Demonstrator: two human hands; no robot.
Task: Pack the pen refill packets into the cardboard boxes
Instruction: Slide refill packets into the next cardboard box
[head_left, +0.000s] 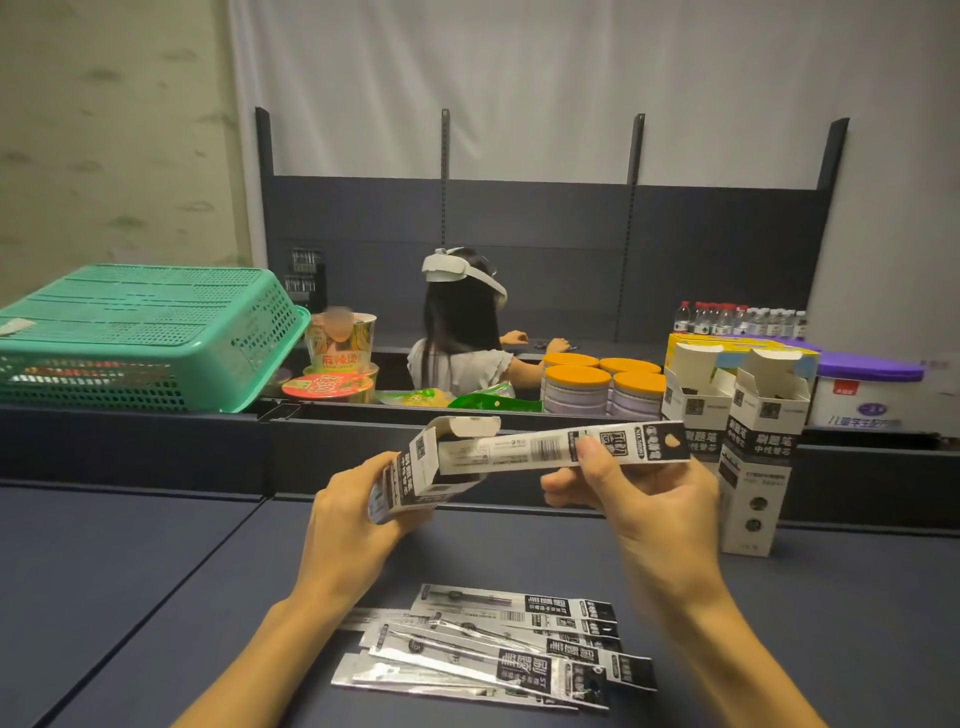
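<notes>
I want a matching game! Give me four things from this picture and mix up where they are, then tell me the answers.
Things:
1. cardboard box
2. packet being slid in
3. pile of packets
4. green basket

Places:
A. lying on the table near the person
B. upside down on the far left ledge
C. pinched in the right hand
D. held in the left hand

Pairs: 1-D, 2-C, 3-A, 4-B

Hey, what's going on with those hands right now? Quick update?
Left hand holds open cardboard box. Right hand pinches refill packet, tip entering box. Loose packets wait on table. Nothing blocking.
</notes>
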